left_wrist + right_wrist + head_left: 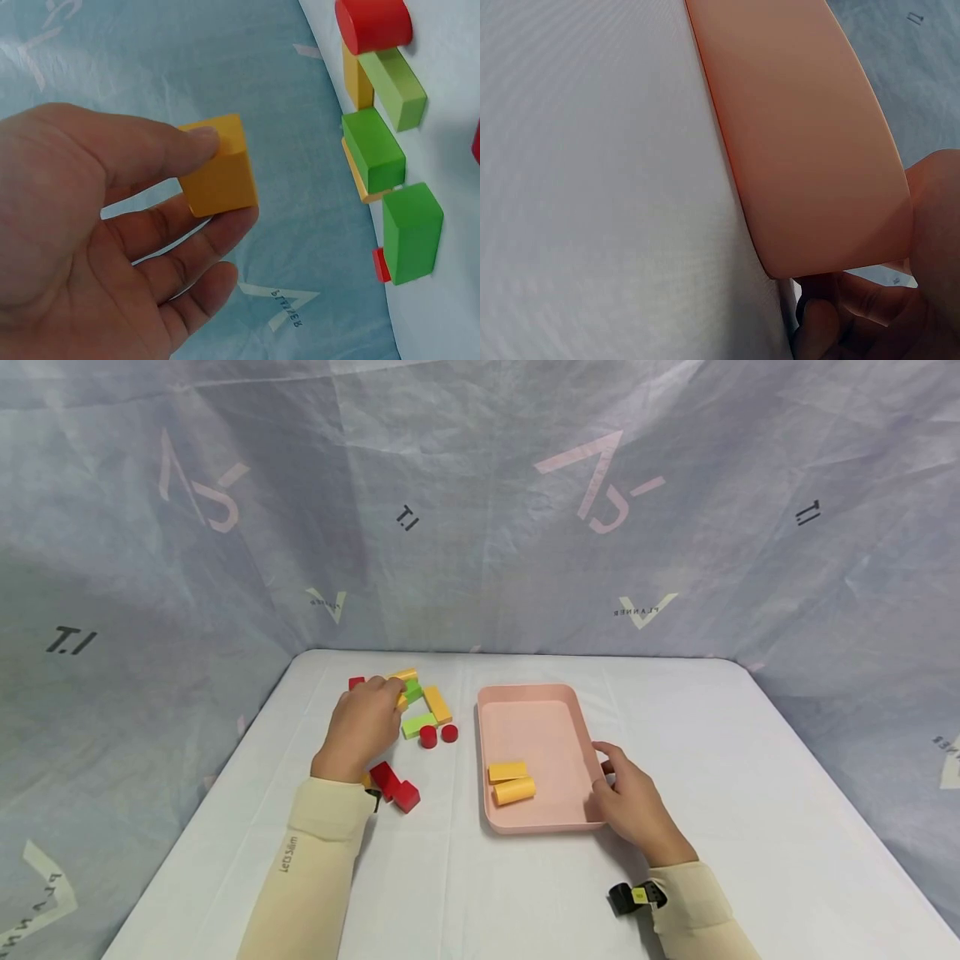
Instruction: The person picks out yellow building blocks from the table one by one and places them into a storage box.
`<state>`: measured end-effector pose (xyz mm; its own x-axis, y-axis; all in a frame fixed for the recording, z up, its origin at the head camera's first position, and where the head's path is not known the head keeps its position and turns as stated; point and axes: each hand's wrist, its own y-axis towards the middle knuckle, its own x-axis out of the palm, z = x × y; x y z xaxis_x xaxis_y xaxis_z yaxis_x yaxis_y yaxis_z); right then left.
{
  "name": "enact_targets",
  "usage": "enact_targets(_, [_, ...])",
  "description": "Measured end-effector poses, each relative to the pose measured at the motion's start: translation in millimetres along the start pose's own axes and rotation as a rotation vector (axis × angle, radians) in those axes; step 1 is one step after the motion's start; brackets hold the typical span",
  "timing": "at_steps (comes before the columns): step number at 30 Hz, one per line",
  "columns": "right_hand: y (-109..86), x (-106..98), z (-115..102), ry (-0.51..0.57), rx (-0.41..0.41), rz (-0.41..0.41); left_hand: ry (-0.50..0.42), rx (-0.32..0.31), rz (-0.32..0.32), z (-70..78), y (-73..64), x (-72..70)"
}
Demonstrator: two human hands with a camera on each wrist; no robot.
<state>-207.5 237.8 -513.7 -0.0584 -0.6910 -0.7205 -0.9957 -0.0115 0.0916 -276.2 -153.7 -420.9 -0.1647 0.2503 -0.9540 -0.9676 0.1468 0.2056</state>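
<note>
From my end, I have the left hand [363, 722] pinching a yellow block [221, 176], thumb laid on one face and fingertips behind it, the remaining fingers loosely bent and spread. Seen from the left wrist, the block stays apart from the others. My right hand [637, 802] is at the right side of a pink tray [536, 718], by its near corner, thumb and curled fingers gripping the wall. Inside the tray, toward its near left corner, I see two yellow pieces [513, 791] with rounded tops, lying side by side. Between the left hand and the tray are two short red cylinders [428, 737], just beside a light green block [417, 727] and a long yellow block [437, 704]. A green block [413, 691] sits just past the left fingertips. Nearer the left wrist, a dark red block [385, 779] lies against a red cube [407, 796]. Everything rests on a white cloth [750, 793], with a patterned grey curtain [480, 543] behind.
</note>
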Motion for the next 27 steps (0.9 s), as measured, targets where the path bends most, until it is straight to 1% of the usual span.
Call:
enact_targets(3, [0.1, 0, 0, -0.001, 0.005, -0.006, 0.006, 0.020, 0.004, 2.9, -0.9, 0.1])
enact_targets(10, [0.2, 0, 0, 0.005, -0.005, -0.007, 0.025, 0.046, 0.032, 6.5, -1.8, 0.4])
enact_targets(17, [0.3, 0, 0, 0.003, 0.001, -0.003, 0.022, 0.123, 0.075, 13.3, -3.3, -2.1])
enact_targets(23, [0.4, 0, 0, 0.002, 0.000, -0.002, 0.027, 0.145, 0.086, 18.1, -4.8, -2.4])
enact_targets(27, [0.3, 0, 0, 0.002, 0.000, -0.004, 0.026, 0.177, 0.099, 20.7, -4.5, 0.3])
